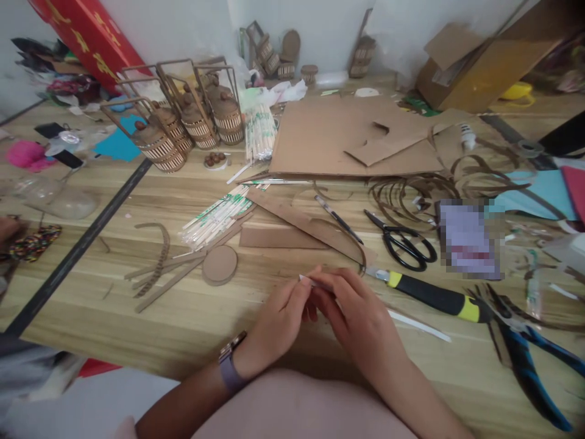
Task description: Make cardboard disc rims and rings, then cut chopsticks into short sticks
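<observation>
Close together near the table's front edge, my left hand point(286, 314) and my right hand point(359, 311) both have their fingers pinched. A small white tip shows by my left thumb; the rest of what they hold is hidden by the fingers. Just beyond my right hand lies a utility knife point(434, 296) with a black and yellow handle. A curved brown strip point(350, 238) ends close to my right knuckles. To the left of my hands rests a round cardboard disc point(220, 265). Flat cardboard strips point(283, 236) lie ahead, with a pen point(338, 219) and black scissors point(404, 241).
Small lidded slatted baskets point(198, 128) with tall handles stand back left. Bundled sticks in plastic point(217, 216) and a cardboard sheet point(315, 137) lie ahead. Blue-black pliers point(521, 360), coiled brown strips point(402, 192) and a cardboard box point(475, 73) are right.
</observation>
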Available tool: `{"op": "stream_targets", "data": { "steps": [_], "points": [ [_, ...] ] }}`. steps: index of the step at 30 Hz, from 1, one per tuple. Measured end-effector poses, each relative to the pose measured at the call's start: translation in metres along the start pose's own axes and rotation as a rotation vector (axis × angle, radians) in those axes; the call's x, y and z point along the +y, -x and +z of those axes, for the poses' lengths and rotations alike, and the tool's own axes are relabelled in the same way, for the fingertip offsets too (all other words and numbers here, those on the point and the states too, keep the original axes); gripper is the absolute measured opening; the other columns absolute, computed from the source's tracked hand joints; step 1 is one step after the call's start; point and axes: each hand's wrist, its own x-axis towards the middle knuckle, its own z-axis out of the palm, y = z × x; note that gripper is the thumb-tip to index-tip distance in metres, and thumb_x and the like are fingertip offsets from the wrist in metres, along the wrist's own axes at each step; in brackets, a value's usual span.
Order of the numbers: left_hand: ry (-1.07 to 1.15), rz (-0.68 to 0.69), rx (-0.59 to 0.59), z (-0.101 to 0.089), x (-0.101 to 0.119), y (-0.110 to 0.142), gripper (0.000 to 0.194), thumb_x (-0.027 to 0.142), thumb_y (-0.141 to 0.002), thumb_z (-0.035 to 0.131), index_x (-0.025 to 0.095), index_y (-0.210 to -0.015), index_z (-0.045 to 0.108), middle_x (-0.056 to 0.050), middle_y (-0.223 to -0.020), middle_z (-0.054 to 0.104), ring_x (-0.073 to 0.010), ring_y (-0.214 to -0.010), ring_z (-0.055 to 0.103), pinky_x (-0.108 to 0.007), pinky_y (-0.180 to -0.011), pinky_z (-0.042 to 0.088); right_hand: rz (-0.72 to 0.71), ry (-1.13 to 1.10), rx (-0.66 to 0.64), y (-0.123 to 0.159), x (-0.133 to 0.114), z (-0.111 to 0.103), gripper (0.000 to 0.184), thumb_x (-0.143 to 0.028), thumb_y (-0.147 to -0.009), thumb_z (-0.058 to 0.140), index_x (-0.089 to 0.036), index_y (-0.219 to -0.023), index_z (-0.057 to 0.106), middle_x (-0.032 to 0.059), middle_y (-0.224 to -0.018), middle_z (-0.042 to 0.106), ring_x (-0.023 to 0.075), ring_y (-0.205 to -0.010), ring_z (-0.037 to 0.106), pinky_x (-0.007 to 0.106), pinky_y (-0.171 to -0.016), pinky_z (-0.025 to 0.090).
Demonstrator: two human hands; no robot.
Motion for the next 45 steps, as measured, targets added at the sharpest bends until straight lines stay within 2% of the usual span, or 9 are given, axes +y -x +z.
{"op": "stream_targets", "data": {
  "steps": [2,6,14,20,26,36,40,45],
  "points": [
    [0.023,-0.004,0.021,-0.003,0.002,0.0,0.032,0.039,-0.094,0.045,0.02,-0.08,0.066,-0.001,-0.065,0.062,-0.0157,-0.062,0.056,-0.026,-0.059,0.043,0.015,-0.026,0.014,0.003,0.004,-0.004,0.018,-0.019,-0.098,0.046,-0.02,-0.104,0.062,0.0064,-0.09,0.068,0.0175,-0.082,0.067,0.029,-0.072,0.053],
    [0.047,-0.069,0.104,-0.006,0.007,-0.002,0.018,0.034,-0.084,0.058,0.02,-0.073,0.06,0.001,-0.061,0.061,-0.0129,-0.056,0.052,-0.023,-0.053,0.039,0.016,0.032,0.052,0.007,0.005,-0.008,0.013,-0.021,-0.097,0.05,-0.02,-0.101,0.062,0.0054,-0.086,0.067,0.0182,-0.078,0.066,0.029,-0.069,0.052],
    [-0.045,-0.094,0.135,-0.005,0.004,-0.001,0.019,0.029,-0.083,0.052,0.018,-0.068,0.059,0.003,-0.058,0.058,-0.0102,-0.053,0.047,-0.022,-0.052,0.036,-0.045,0.055,0.104,0.01,0.001,-0.002,0.013,-0.02,-0.096,0.05,-0.02,-0.1,0.063,0.0035,-0.081,0.065,0.017,-0.073,0.065,0.029,-0.066,0.051],
    [0.05,-0.132,0.107,-0.005,0.002,0.001,0.018,0.031,-0.083,0.053,0.017,-0.083,0.064,0.004,-0.057,0.058,-0.0095,-0.052,0.048,-0.02,-0.051,0.037,-0.02,0.052,0.126,0.012,0.003,-0.007,0.011,-0.021,-0.096,0.052,-0.019,-0.1,0.063,0.0042,-0.083,0.065,0.0165,-0.072,0.064,0.028,-0.066,0.051],
    [0.088,-0.121,0.129,-0.005,0.005,0.001,0.011,0.028,-0.076,0.059,0.017,-0.078,0.061,0.005,-0.057,0.058,-0.0082,-0.052,0.048,-0.019,-0.049,0.035,-0.002,0.038,0.117,0.014,0.002,-0.008,0.01,-0.022,-0.095,0.054,-0.018,-0.099,0.063,0.004,-0.082,0.064,0.0154,-0.068,0.062,0.027,-0.063,0.05],
    [0.089,-0.124,0.122,-0.005,0.002,0.004,0.007,0.024,-0.074,0.057,0.018,-0.07,0.057,0.005,-0.056,0.057,-0.0075,-0.049,0.043,-0.019,-0.047,0.033,-0.038,0.038,0.071,0.016,0.0,-0.01,0.01,-0.017,-0.094,0.054,-0.018,-0.1,0.063,0.0046,-0.085,0.064,0.0173,-0.078,0.062,0.028,-0.068,0.048],
    [0.076,-0.118,0.118,-0.004,0.0,0.003,0.008,0.024,-0.073,0.056,0.019,-0.067,0.055,0.006,-0.054,0.054,-0.0075,-0.048,0.042,-0.019,-0.047,0.033,-0.062,0.056,0.079,0.015,-0.004,-0.012,0.011,-0.021,-0.093,0.057,-0.017,-0.102,0.063,0.007,-0.091,0.066,0.0209,-0.087,0.06,0.034,-0.077,0.045],
    [0.045,-0.115,0.107,-0.002,0.001,0.003,0.009,0.025,-0.072,0.055,0.019,-0.066,0.055,0.006,-0.055,0.054,-0.0077,-0.049,0.042,-0.02,-0.047,0.033,-0.071,0.123,0.143,0.011,-0.012,-0.011,0.009,-0.017,-0.092,0.057,-0.019,-0.088,0.064,0.005,-0.081,0.065,0.0209,-0.077,0.057,0.035,-0.072,0.039]
  ]
}}
